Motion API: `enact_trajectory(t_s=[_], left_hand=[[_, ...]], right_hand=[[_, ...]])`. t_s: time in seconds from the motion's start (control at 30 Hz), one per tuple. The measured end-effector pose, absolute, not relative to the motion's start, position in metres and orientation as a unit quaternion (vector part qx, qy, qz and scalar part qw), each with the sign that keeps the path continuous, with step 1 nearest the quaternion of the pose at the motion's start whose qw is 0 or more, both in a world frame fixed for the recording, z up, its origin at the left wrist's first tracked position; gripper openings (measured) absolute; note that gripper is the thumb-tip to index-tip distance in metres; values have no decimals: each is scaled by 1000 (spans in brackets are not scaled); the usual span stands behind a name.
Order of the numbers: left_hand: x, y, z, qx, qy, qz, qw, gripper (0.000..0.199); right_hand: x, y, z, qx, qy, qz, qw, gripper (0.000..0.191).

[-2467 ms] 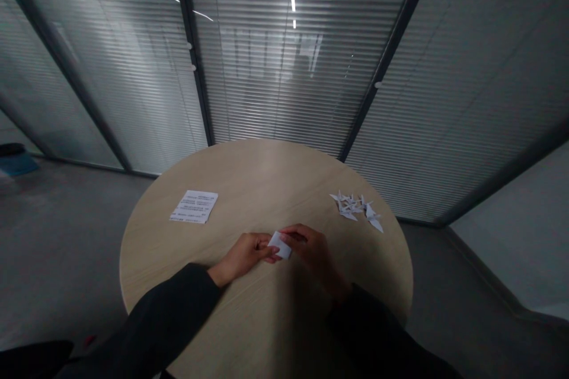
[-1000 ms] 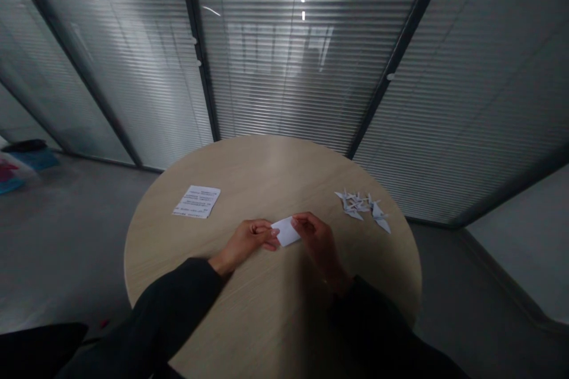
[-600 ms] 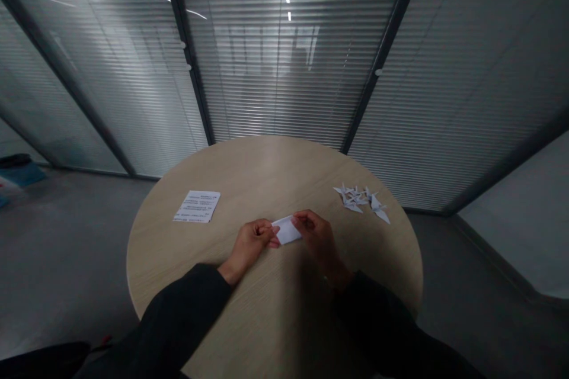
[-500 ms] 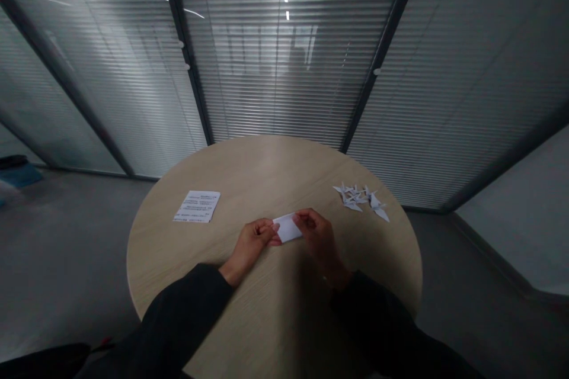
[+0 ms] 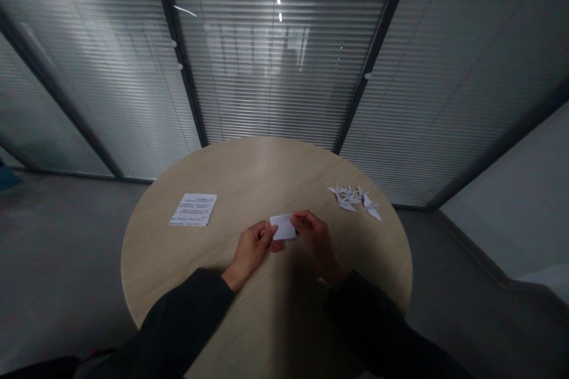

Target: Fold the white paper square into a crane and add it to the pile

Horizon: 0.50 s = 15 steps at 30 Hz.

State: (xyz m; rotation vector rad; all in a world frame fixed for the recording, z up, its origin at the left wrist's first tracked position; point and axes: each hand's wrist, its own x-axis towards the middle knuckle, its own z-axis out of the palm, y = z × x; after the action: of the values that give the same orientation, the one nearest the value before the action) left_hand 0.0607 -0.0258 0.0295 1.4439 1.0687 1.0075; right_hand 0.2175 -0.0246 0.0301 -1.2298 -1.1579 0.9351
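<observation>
A small white piece of folded paper (image 5: 283,227) is held between my two hands over the middle of the table. My left hand (image 5: 252,247) pinches its left side, thumb on top and some fingers beneath. At the right edge, my right hand (image 5: 316,241) grips the paper between thumb and fingers. To the right lies a group of several white folded paper cranes (image 5: 354,198). A stack of printed paper sheets (image 5: 194,209) rests on the left part of the table.
The round wooden table (image 5: 267,166) fills the middle of the view. Beyond it stand glass partitions with blinds (image 5: 275,95) between dark frames. Grey floor (image 5: 75,249) surrounds the table, and a blue object (image 5: 6,176) sits at the far left edge.
The folded paper has turned slightly and now lies more level between my hands. Both hands keep their hold. The whole view has shifted a little.
</observation>
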Motion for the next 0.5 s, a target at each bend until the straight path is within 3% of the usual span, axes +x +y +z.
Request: enact_trajectory(t_s=[0.5], left_hand=[[55, -34, 34, 667, 477, 406, 404, 30]], right_hand=[[224, -20, 31, -502, -548, 399, 537, 26]])
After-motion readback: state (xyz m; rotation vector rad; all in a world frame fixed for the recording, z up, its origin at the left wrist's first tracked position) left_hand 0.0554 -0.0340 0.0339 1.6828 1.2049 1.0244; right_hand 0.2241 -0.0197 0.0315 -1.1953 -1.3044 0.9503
